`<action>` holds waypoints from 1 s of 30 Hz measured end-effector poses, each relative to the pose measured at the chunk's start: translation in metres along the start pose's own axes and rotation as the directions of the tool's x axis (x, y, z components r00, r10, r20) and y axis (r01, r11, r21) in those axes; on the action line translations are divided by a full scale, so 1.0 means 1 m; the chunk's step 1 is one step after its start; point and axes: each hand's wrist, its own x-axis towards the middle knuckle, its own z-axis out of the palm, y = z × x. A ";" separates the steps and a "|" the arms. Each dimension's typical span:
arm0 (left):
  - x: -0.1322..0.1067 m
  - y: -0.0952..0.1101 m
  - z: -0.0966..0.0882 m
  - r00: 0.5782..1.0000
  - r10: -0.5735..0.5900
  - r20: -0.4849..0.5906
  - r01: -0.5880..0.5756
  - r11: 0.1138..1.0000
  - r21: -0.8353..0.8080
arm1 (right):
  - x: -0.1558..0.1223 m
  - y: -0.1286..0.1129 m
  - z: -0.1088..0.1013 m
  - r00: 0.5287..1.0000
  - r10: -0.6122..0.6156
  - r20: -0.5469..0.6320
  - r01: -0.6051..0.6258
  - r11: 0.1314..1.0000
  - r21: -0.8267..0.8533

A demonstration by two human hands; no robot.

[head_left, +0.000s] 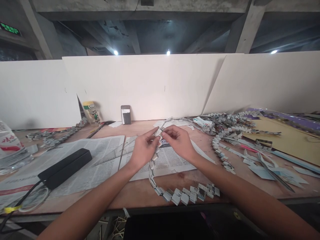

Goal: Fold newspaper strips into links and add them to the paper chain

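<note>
Both my hands meet above the middle of the table. My left hand (pixel 144 149) and my right hand (pixel 178 140) pinch the upper end of a woven chain of folded newspaper strips (pixel 183 196). The chain hangs from my fingers, runs down over a spread newspaper sheet (pixel 100 166) and curls to the right along the table's front edge. A small folded paper piece (pixel 158 132) sits between my fingertips at the top of the chain.
A black box with a cable (pixel 65 167) lies at the left on the newspaper. A long pile of more folded chains (pixel 225 128) is at the right, with scissors (pixel 272 170) and paper scraps. A phone (pixel 125 114) and a packet (pixel 91 112) lean on the white back panel (pixel 155 85).
</note>
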 end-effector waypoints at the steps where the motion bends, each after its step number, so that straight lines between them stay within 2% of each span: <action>1: 0.001 0.000 -0.002 1.000 -0.014 0.001 0.014 1.000 -0.016 | 0.001 0.001 -0.001 1.000 0.007 0.030 -0.009 0.998 0.059; 5: 0.005 0.003 -0.007 1.000 -0.022 -0.009 0.022 0.998 -0.063 | 0.004 0.006 -0.004 0.988 0.081 0.134 -0.112 0.965 0.239; 10: 0.003 0.005 -0.005 0.997 0.060 -0.048 -0.064 0.995 -0.081 | 0.002 0.001 -0.006 0.986 0.105 0.128 -0.124 0.982 0.143; 14: 0.001 0.005 -0.003 0.998 0.055 -0.037 -0.060 0.991 -0.123 | -0.002 -0.007 -0.004 0.996 0.070 0.060 -0.076 0.991 0.110; 16: 0.002 0.006 -0.003 0.999 0.021 -0.037 -0.029 0.976 -0.214 | -0.004 -0.010 -0.002 0.999 0.026 0.028 -0.029 0.994 0.103; 18: 0.004 0.006 -0.004 0.998 -0.053 0.023 0.058 0.931 -0.360 | -0.006 -0.012 -0.001 1.000 -0.024 0.003 0.023 0.996 0.083; 21: 0.007 0.008 -0.007 0.972 -0.118 0.202 0.211 0.818 -0.534 | -0.009 -0.012 0.001 0.996 -0.083 -0.011 0.084 0.995 0.054; 24: 0.008 0.011 -0.009 0.961 -0.115 0.251 0.246 0.770 -0.589 | -0.011 -0.012 0.001 0.993 -0.121 0.012 0.121 0.992 0.035; 30: 0.007 0.012 -0.014 0.976 -0.084 0.199 0.171 0.864 -0.473 | -0.011 -0.013 -0.005 0.991 -0.136 0.021 0.135 0.991 0.013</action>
